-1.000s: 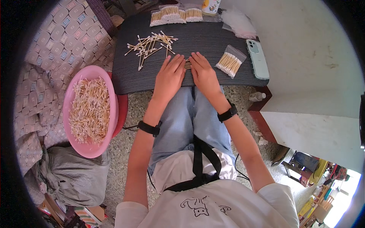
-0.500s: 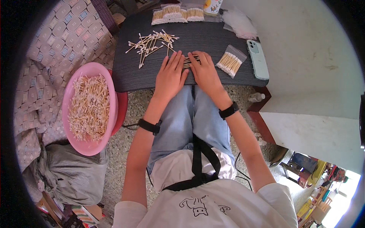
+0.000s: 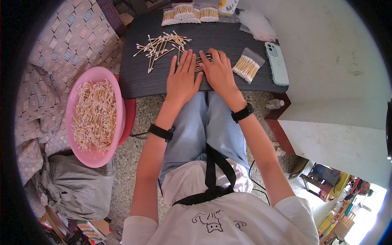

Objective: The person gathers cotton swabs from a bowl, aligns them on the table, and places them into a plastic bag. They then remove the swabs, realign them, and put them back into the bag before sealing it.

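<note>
A small group of cotton swabs, lined up side by side, lies on the dark table between my two hands. My left hand rests at their left ends with its fingers stretched out and pointing away. From the other side, my right hand reaches over their right ends, fingers extended and slightly bent. A loose, crisscrossed pile of swabs sits beyond my left fingertips. To the right of my right hand lies a clear bag of swabs.
Several filled swab bags line the table's far edge beside a patterned cup. Clear empty bags and a pale green phone are at the right. A pink basin full of swabs stands left, below table level.
Both hands have shifted slightly, with the fingertips reaching a little farther from me. The swabs still lie between them.
</note>
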A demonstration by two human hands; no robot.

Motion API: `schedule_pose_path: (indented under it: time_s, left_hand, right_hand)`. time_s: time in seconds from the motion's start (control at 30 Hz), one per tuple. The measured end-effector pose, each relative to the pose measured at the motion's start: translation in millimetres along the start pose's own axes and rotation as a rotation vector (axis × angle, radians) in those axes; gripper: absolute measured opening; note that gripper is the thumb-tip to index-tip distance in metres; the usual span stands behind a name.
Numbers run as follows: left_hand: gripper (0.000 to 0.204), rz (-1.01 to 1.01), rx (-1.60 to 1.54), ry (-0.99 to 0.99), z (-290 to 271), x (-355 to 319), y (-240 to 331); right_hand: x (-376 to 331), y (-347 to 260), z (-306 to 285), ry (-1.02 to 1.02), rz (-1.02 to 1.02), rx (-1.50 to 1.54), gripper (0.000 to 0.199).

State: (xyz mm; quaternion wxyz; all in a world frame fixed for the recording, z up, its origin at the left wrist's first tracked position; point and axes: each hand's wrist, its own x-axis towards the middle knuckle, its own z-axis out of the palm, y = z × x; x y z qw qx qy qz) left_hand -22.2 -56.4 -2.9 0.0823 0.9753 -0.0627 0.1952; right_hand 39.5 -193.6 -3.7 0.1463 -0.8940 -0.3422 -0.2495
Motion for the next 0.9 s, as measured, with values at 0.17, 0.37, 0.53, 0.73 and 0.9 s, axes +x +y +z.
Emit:
schedule_pose_path:
  time_s: [0.17,0.37,0.53,0.73,0.9]
  left_hand:
    - [0.045,0.041,-0.150,0.059,1,2,-3]
    - [0.040,-0.007,-0.557,0.156,0,3,-8]
    - [0.038,-0.098,-0.768,0.188,0,5,-4]
    - [0.040,-0.359,-1.384,0.224,12,24,23]
    - [0.045,-0.422,-1.612,0.265,20,27,13]
  right_hand:
    - [-12,7,6,-0.011,-0.027,0.104,0.035]
    - [-7,1,-1,0.034,-0.020,0.378,0.027]
    - [-8,0,-7,0.048,0.081,0.559,0.027]
    - [1,1,-1,0.060,0.301,0.805,0.030]
    - [5,1,-5,0.026,0.319,0.900,0.031]
